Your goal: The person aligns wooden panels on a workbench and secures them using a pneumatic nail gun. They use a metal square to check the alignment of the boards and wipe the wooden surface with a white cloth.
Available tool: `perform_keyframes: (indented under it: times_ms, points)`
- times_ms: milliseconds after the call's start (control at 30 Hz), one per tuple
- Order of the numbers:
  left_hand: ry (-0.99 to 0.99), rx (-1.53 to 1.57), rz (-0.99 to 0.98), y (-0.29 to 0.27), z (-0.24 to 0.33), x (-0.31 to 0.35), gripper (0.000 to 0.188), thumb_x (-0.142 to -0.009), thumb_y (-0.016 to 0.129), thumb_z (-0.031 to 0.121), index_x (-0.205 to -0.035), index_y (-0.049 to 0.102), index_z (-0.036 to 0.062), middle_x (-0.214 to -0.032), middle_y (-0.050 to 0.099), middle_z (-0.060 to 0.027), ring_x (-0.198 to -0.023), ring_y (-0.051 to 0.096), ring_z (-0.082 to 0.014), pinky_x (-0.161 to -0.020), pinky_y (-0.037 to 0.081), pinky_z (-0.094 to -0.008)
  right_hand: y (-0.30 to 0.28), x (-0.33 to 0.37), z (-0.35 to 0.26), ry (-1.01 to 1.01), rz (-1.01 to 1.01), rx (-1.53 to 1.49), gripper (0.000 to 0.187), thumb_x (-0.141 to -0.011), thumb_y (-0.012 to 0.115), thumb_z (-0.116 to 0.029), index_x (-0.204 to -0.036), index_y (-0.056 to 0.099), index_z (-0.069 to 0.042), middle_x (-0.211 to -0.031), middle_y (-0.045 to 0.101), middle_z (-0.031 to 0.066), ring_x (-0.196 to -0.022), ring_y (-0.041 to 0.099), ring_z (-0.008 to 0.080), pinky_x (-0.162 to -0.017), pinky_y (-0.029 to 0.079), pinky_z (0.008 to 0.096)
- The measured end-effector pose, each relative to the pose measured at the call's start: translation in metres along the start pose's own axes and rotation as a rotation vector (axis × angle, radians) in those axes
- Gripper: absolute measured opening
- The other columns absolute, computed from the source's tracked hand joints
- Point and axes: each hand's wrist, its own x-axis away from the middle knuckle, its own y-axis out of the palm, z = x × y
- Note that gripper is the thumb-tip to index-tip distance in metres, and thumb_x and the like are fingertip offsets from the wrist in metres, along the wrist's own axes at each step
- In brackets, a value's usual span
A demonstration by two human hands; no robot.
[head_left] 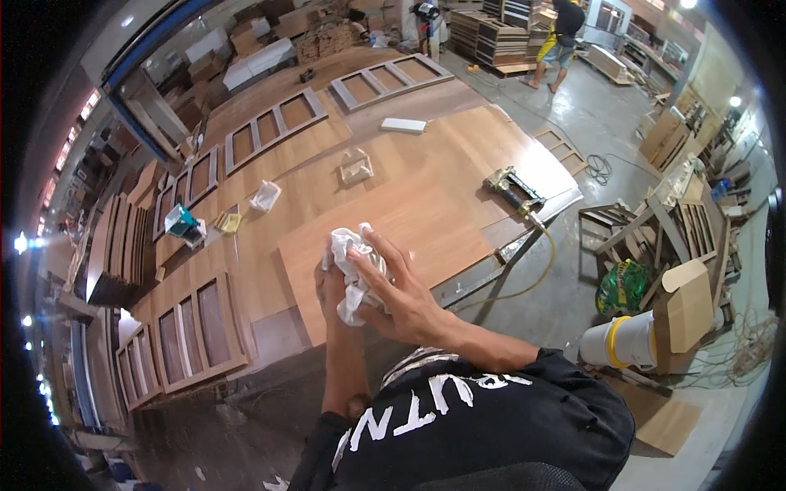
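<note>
A crumpled white cloth (350, 307) is pressed between my two hands, above the near edge of a flat wood panel (409, 221). My left hand (329, 286) grips it from the left, its fingers mostly hidden behind the cloth. From the right, my right hand (403, 301) closes on it, with long fingers laid over its upper side. The panel lies on a large work table covered with wood sheets. Farther right on the table rests an air nail gun (517, 193) joined to a yellow hose (536, 282).
Window-like wooden frames (277, 129) line the table's far side, and another frame (201, 331) lies at the left. Small plastic tubs (265, 196) and a teal-and-white container (184, 225) stand there. A white bucket (620, 341) and scrap wood occupy the right floor. A person (563, 37) stands far back.
</note>
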Motion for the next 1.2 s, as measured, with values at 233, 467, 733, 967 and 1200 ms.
perform_keyframes:
  times_ms: [233,467,733,967,1200]
  points:
    - [-0.011,-0.729,0.233,-0.053,0.010,0.056,0.028,-0.092,0.060,0.018,-0.105,0.064,-0.0073,-0.094,0.067,-0.0121,-0.082,0.065,-0.0182,-0.079,0.053,-0.0307,0.054,-0.024,0.106,0.162,0.170,-0.050,0.028,-0.083,0.054,0.000,-0.111,0.054,-0.004,-0.102,0.057,0.0184,-0.084,0.059,0.0383,-0.064,0.049,0.0420]
    - [0.087,-1.029,0.731,-0.117,0.013,0.109,0.021,-0.090,0.062,0.015,-0.077,0.058,-0.0012,-0.068,0.053,0.0004,-0.062,0.047,-0.0083,-0.058,0.041,-0.0228,0.137,-0.186,0.216,-0.063,0.386,0.151,0.027,-0.085,0.055,-0.008,-0.112,0.053,-0.008,-0.116,0.054,0.0187,-0.094,0.059,0.0387,-0.073,0.050,0.0451]
    - [-0.094,-1.107,0.962,-0.206,-0.028,0.159,0.047,-0.096,0.050,0.031,-0.061,0.046,0.0010,-0.054,0.041,0.0007,-0.048,0.037,-0.0102,-0.046,0.033,-0.0258,0.171,-0.030,0.335,0.346,-0.165,0.148,0.036,-0.084,0.054,-0.014,-0.120,0.055,-0.012,-0.092,0.064,0.0181,-0.085,0.062,0.0373,-0.073,0.048,0.0464]
    - [-0.127,-0.950,0.810,-0.281,-0.063,0.182,0.017,-0.086,0.065,0.013,-0.078,0.068,-0.0017,-0.066,0.065,-0.0085,-0.058,0.061,-0.0114,-0.053,0.048,-0.0220,-0.046,0.169,0.264,0.923,0.261,0.482,0.027,-0.088,0.062,-0.023,-0.070,0.059,-0.003,-0.057,0.054,0.0161,-0.052,0.052,0.0256,-0.052,0.040,0.0416]
    - [0.043,-1.561,0.641,-0.309,-0.065,0.126,0.032,-0.089,0.062,0.027,-0.087,0.063,-0.0054,-0.080,0.065,-0.0161,-0.074,0.062,-0.0273,-0.070,0.048,-0.0382,-0.114,0.230,0.256,0.901,0.051,0.519,0.026,-0.088,0.058,-0.018,-0.111,0.063,-0.007,-0.097,0.065,0.0160,-0.092,0.061,0.0352,-0.079,0.049,0.0400]
